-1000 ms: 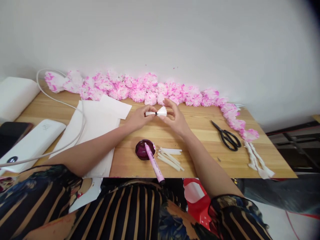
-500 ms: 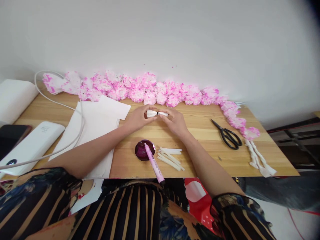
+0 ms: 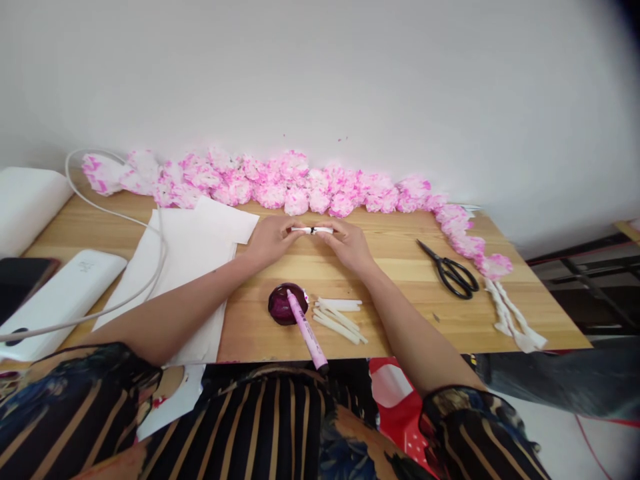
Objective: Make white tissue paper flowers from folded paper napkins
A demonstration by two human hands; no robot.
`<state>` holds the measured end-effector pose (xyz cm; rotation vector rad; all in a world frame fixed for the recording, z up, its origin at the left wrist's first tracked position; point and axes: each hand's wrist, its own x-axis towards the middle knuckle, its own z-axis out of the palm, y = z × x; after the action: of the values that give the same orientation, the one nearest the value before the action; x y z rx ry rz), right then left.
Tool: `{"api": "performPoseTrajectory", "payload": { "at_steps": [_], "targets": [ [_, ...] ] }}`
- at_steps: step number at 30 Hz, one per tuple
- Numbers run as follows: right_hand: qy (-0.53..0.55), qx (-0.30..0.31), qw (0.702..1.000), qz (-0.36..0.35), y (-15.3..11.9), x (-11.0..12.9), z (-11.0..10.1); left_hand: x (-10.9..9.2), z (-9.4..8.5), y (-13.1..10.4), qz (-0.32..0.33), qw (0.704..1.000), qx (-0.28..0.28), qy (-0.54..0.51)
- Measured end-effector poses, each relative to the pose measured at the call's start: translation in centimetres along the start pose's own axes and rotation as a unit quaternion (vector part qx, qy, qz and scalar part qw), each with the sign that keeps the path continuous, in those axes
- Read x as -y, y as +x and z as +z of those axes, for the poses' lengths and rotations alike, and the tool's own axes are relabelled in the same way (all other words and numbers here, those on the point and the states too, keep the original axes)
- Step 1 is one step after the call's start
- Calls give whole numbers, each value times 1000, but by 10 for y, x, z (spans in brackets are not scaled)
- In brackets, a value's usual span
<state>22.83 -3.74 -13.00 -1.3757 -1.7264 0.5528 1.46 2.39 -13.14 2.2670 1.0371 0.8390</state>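
One dark-banded white strip (image 3: 313, 231) between both hands (image 3: 271, 239) (image 3: 352, 245), each end in a tight finger-and-thumb pinch.

1. Small bundle (image 3: 325, 230): white, black at its middle.
2. Flowers (image 3: 296, 201): white, blotched with bright pink.
3. Marker (image 3: 306, 328): pale pink, black-ended.
4. Dish (image 3: 279, 307): deep purple.
5. Scissors (image 3: 454, 276): black.
6. Table (image 3: 400, 240): light brown with streaky wood grain.
7. Clothing (image 3: 273, 427): black with tan stripes and blue floral patches.
8. Wall (image 3: 320, 73): pale grey.

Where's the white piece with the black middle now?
In the head view, the white piece is central, held by the left hand and right hand, below the pink flowers.
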Motion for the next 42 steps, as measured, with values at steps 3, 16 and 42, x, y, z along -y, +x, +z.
{"api": "performPoseTrajectory", "payload": {
  "at_steps": [3, 16, 42],
  "targets": [
    [15, -12, 1000, 11, -1, 0, 3, -1, 0, -1, 2, 1000, 5, 3],
    [230, -13, 965, 126, 1, 1, 13, -11, 0, -5, -77, 988, -13, -130],
    [170, -14, 972, 160, -3, 20, 18, -16, -3, -6, 49, 997, -18, -61]
  ]
}}
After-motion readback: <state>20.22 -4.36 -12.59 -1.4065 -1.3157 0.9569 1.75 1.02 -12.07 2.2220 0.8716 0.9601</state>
